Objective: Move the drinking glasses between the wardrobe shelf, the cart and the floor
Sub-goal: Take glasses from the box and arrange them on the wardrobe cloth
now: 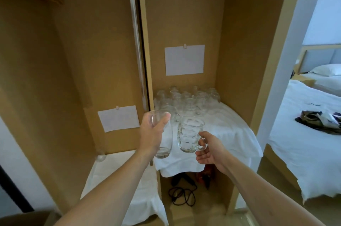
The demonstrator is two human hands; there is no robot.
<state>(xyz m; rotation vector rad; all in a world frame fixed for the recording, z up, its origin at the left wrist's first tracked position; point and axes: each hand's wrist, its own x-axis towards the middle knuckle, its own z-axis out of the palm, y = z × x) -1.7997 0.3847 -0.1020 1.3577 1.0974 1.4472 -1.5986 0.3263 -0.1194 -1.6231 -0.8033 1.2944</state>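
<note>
Curling around a tall glass (pixel 162 133), the left grip (pixel 150 133) holds it; the right grip (pixel 208 149) hooks a mug (pixel 190 133) handle.

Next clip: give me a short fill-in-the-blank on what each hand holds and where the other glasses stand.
1. The left hand grips a smooth ____.
2. The right hand holds the dimpled mug by its ____.
3. The cluster of glasses stands on a shelf covered with a ____ cloth.

Missing words: tumbler; handle; white
</note>
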